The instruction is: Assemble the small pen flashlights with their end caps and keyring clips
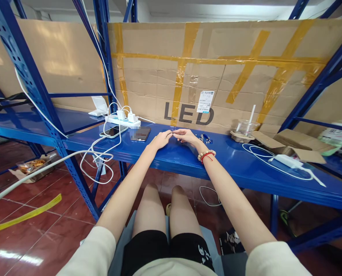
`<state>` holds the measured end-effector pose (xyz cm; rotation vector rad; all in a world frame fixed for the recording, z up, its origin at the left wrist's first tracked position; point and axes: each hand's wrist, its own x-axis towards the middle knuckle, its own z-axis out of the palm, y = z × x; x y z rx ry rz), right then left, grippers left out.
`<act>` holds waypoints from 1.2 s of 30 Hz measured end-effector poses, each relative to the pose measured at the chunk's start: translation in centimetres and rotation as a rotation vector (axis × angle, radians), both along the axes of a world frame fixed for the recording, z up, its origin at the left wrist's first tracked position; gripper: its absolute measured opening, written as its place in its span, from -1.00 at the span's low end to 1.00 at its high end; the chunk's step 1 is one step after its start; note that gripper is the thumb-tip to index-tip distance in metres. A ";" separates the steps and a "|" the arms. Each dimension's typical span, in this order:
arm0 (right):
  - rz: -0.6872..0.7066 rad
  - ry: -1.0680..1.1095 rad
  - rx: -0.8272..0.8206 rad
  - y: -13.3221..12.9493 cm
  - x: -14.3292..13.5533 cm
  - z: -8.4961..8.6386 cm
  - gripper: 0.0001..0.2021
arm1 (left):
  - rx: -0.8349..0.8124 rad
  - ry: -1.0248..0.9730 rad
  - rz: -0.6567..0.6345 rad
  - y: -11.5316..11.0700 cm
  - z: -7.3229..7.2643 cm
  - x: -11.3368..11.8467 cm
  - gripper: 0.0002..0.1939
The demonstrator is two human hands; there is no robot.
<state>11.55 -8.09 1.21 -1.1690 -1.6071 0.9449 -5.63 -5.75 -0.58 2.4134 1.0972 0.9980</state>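
Over the blue shelf point(228, 157), my left hand point(161, 140) and my right hand point(186, 136) meet at the fingertips. Both are closed in a pinch around something small and dark, too tiny to make out. A beaded bracelet with a red string point(207, 155) circles my right wrist. Just right of my right hand lies a little pile of small blue and metallic pieces point(206, 138). A dark phone point(141, 134) rests left of my left hand.
A white power strip point(122, 122) with plugs and looping cables sits at the left, beside another phone point(113, 131). At the right are a plastic cup with a straw point(247, 126), a white adapter point(288, 161) and an open cardboard box point(303, 142). Taped cardboard point(148, 76) stands behind.
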 end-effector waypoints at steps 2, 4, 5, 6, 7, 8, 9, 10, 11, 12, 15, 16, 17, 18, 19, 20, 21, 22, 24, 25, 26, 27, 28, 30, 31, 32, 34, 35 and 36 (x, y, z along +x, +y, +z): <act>0.002 -0.005 0.003 0.0 0.0 0.0 -0.62 | 0.004 -0.008 -0.005 0.0 0.0 0.0 -0.68; 0.007 -0.007 0.008 0.1 0.0 -0.1 -0.62 | 0.005 -0.017 -0.007 0.0 0.0 0.0 -0.69; 0.010 -0.008 0.010 0.1 0.0 -0.1 -0.63 | 0.005 -0.022 -0.008 0.0 0.0 0.0 -0.69; 0.010 -0.009 0.009 0.1 0.0 -0.1 -0.63 | 0.003 -0.025 -0.008 0.0 0.0 0.0 -0.70; 0.009 -0.011 0.008 0.1 0.0 -0.1 -0.63 | 0.002 -0.027 -0.007 0.0 0.0 0.0 -0.70; 0.006 -0.012 0.005 0.2 0.0 -0.2 -0.64 | 0.002 -0.028 -0.006 0.0 0.0 0.0 -0.70; 0.003 -0.013 0.002 0.2 0.0 -0.2 -0.64 | 0.003 -0.026 -0.004 0.0 0.0 0.0 -0.70; 0.001 -0.014 -0.001 0.2 0.0 -0.2 -0.64 | 0.005 -0.022 -0.002 0.0 0.0 0.1 -0.70; -0.001 -0.014 -0.001 0.2 0.0 -0.2 -0.64 | 0.007 -0.017 0.000 0.0 -0.1 0.1 -0.69; -0.002 -0.016 0.000 0.3 0.0 -0.2 -0.64 | 0.008 -0.012 0.001 0.0 -0.1 0.1 -0.69; -0.005 -0.022 0.013 0.2 0.0 -0.2 -0.66 | 0.003 -0.002 0.007 -0.1 0.0 0.1 -0.68; -0.008 -0.019 0.016 0.2 0.0 -0.1 -0.67 | 0.000 0.006 0.011 -0.1 0.0 0.1 -0.67; -0.014 -0.013 0.020 0.2 0.0 -0.1 -0.67 | -0.002 0.020 0.017 -0.2 0.1 0.1 -0.67; -0.023 -0.005 0.023 0.1 -0.1 -0.1 -0.67 | -0.004 0.037 0.025 -0.3 0.2 0.0 -0.66; -0.032 0.004 0.026 0.1 -0.1 0.0 -0.67 | -0.004 0.058 0.036 -0.4 0.3 0.0 -0.66; -0.036 0.009 0.027 0.1 -0.1 0.0 -0.67 | -0.004 0.077 0.046 -0.5 0.3 0.0 -0.65; -0.037 0.012 0.028 0.1 -0.1 0.0 -0.66 | -0.004 0.094 0.054 -0.5 0.4 0.0 -0.65; -0.036 0.011 0.028 0.1 -0.1 -0.1 -0.66 | -0.005 0.106 0.058 -0.6 0.4 0.0 -0.65; -0.028 0.004 0.029 0.2 -0.1 -0.1 -0.65 | -0.010 0.120 0.055 -0.5 0.5 0.0 -0.65; -0.026 0.002 0.032 0.3 -0.1 -0.2 -0.65 | -0.013 0.121 0.050 -0.5 0.5 0.0 -0.65; -0.026 0.001 0.040 0.3 -0.1 -0.2 -0.65 | -0.014 0.117 0.046 -0.4 0.4 0.0 -0.65; -0.026 0.001 0.051 0.4 -0.1 -0.3 -0.64 | -0.014 0.110 0.043 -0.3 0.4 0.0 -0.65; -0.027 0.001 0.066 0.5 -0.1 -0.3 -0.64 | -0.013 0.098 0.038 -0.1 0.3 0.0 -0.66; -0.035 -0.007 0.107 0.6 -0.1 -0.4 -0.65 | -0.011 0.068 0.014 0.2 0.1 0.0 -0.67; -0.035 -0.017 0.126 0.7 -0.1 -0.5 -0.65 | -0.010 0.054 -0.009 0.4 0.0 0.0 -0.68; -0.033 -0.029 0.142 0.8 0.0 -0.5 -0.66 | -0.007 0.045 -0.041 0.5 -0.1 0.0 -0.69; -0.018 -0.047 0.154 0.9 0.1 -0.6 -0.65 | 0.004 0.034 -0.105 0.7 -0.2 0.1 -0.70; -0.009 -0.052 0.150 1.0 0.2 -0.7 -0.64 | 0.006 0.031 -0.125 0.7 -0.3 0.1 -0.71; -0.004 -0.054 0.140 1.0 0.2 -0.7 -0.63 | 0.003 0.026 -0.133 0.6 -0.3 0.1 -0.71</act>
